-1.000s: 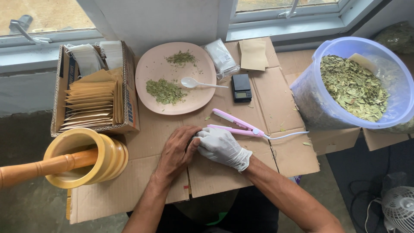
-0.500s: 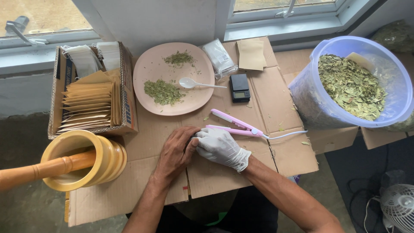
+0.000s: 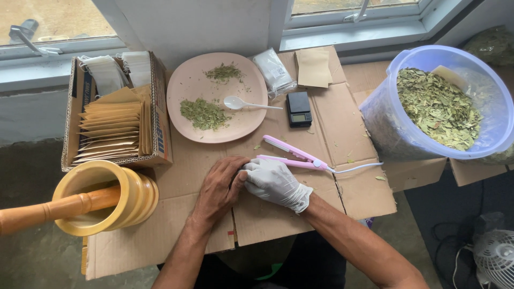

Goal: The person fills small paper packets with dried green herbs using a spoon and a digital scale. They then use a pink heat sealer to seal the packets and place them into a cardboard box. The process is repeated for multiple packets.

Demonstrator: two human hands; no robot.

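Note:
My bare left hand (image 3: 220, 187) and my right hand (image 3: 276, 182), in a white glove, rest side by side on the flattened cardboard (image 3: 176, 225), fingertips meeting over something small that the fingers hide. Just beyond the gloved fingers lies a pink hair-straightener-style heat sealer (image 3: 292, 154), its jaws apart, with a white cord (image 3: 356, 168) trailing right. Farther back, a pink plate (image 3: 184, 88) carries two piles of crushed green leaves and a white spoon (image 3: 243, 104). A small black digital scale (image 3: 299, 109) sits to the right of the plate.
A cardboard box (image 3: 160, 136) of brown paper pouches stands at the left, with a yellow mortar (image 3: 107, 198) and wooden pestle (image 3: 48, 210) below it. A clear plastic tub (image 3: 385, 123) of dried leaves is at the right. A bag of white sachets (image 3: 273, 69), a brown pouch (image 3: 314, 68) and a fan (image 3: 495, 254) are nearby.
Both hands stay almost still at the same spot by the sealer. Only the camera view shifts slightly.

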